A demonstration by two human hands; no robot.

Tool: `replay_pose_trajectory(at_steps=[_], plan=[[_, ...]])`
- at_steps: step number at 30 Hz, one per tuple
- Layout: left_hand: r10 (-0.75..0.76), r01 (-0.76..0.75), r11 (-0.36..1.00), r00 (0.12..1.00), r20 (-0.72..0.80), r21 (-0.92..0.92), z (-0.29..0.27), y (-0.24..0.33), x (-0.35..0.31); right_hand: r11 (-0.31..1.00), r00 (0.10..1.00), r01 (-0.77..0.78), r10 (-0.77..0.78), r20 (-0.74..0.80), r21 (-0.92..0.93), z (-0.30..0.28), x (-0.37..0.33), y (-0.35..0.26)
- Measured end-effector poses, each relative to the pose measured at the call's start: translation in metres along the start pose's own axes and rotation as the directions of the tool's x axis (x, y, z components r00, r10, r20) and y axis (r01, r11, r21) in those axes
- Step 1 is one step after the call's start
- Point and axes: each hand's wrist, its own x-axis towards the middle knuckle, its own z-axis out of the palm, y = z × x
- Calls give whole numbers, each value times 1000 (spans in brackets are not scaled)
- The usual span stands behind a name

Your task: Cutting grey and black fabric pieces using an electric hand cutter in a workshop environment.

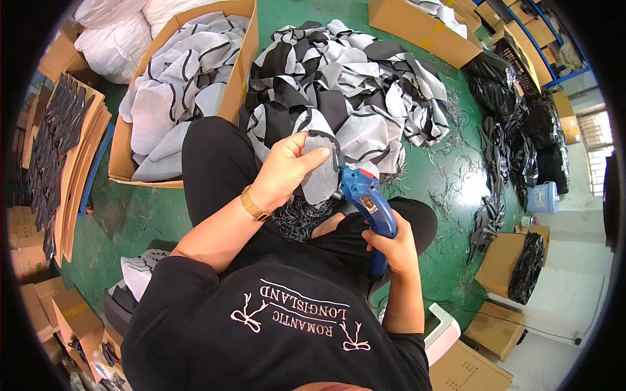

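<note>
Left hand's (283,171) fingers pinched black-edged grey fabric piece (319,177) above trimmings (301,220); right hand's (396,245) gripped blue handheld electric cutter (366,197) at fabric edge. Slack cloth probably risked miscut.

The raised grey piece (319,177) looks like soft, matt, slightly rough cloth, as does much of the heap (365,85) of grey and black pieces, whose dark faces look smoother; the hand tool (366,195) is smooth blue plastic with a light sheen, and the wristband (253,203) is shiny gold-toned metal. The shirt (215,345) and trousers (215,153) are matt black cloth. Dull brown cardboard makes up the large box (242,62), wrinkled glossy black plastic the bags (486,94), crinkled white sheeting the sacks (117,49), and the green floor (427,169) has a smooth, light-reflecting coat
</note>
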Motion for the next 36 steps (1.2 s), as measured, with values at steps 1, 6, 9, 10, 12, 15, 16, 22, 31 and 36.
replay_pose_trajectory(at_steps=[1, 6, 9, 10, 12, 15, 16, 22, 31, 36], plan=[[-2, 2, 1000, 1000, 1, 2, -1, 0, -1, 1000, 1000, 5, -5, 2, 13, -1, 0, 1], [55, -56, 940, 998, 12, 337, -7, 4, -5, 1000, 999, -11, 10, 40, 28, -3, 2, -4], [73, -97, 873, 995, 68, 478, -12, 8, -5, 1000, 998, -22, 21, 59, 10, -8, 2, -6], [70, -94, 871, 995, 68, 482, -11, 13, -6, 1000, 997, -29, 29, 72, -8, -10, 3, -6], [-44, 1, 842, 997, 67, 540, -6, 27, -11, 999, 995, -32, 33, 90, -15, -14, 4, -8], [-37, -92, 773, 981, 190, 628, -7, 39, -10, 998, 985, -57, 63, 159, -37, -22, 5, -14], [-39, -90, 772, 981, 189, 629, -10, 41, -9, 998, 985, -58, 63, 161, -35, -24, 6, -16], [-335, 19, 713, 888, 315, 701, -19, 54, -6, 992, 960, -76, 101, 260, -105, -30, 8, -25], [-328, -84, 715, 837, 439, 694, -25, 43, 3, 999, 968, 6, -14, 251, 35, -18, 25, -23], [-348, 22, 721, 876, 334, 693, -20, 50, -4, 939, 986, 92, -134, 104, 332, 1, 41, -22]])
